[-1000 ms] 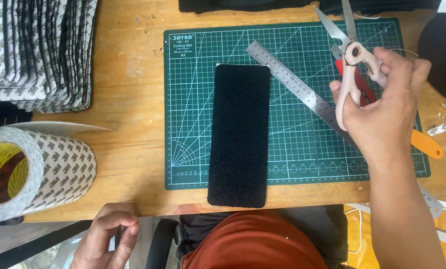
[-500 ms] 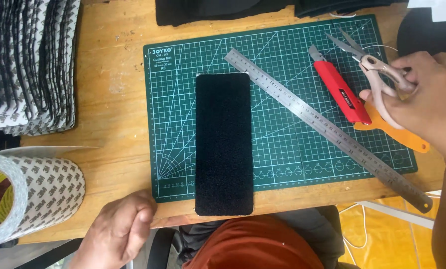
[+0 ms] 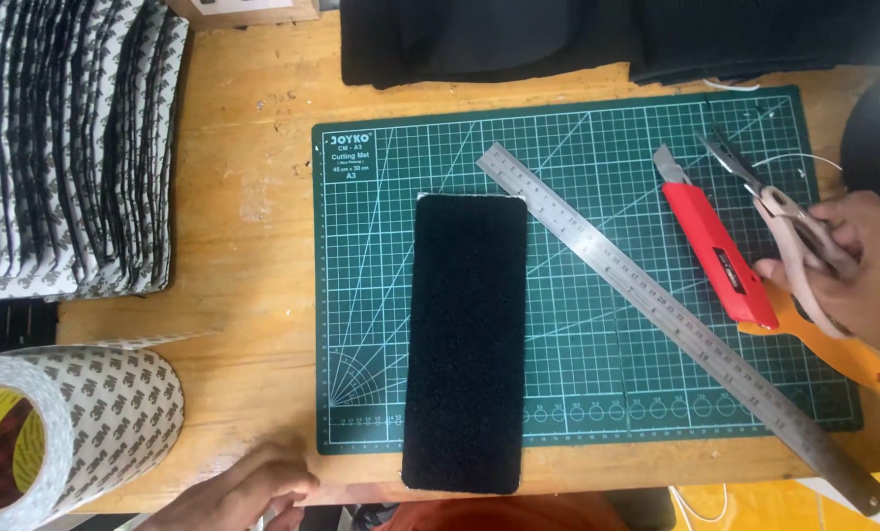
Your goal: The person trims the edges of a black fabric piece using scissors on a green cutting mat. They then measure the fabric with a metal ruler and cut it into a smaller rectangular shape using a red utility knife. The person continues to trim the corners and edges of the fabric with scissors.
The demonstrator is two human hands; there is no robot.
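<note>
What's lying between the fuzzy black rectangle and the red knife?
In the head view, a long steel ruler lies slanted on the green cutting mat, between the black fabric rectangle and the red utility knife.

A cutting mat lies on the bench, right of centre. A fabric strip lies lengthwise on the mat's left half, its near end overhanging the mat's front edge. A steel ruler runs diagonally across the mat, from behind the strip to the near right corner and beyond. Right of the ruler lies a utility knife, with scissors further right, at the right hand. A stack of backed pieces stands far left. A tape roll sits at the near left corner, the left hand just beside it at the bench's front edge.
</note>
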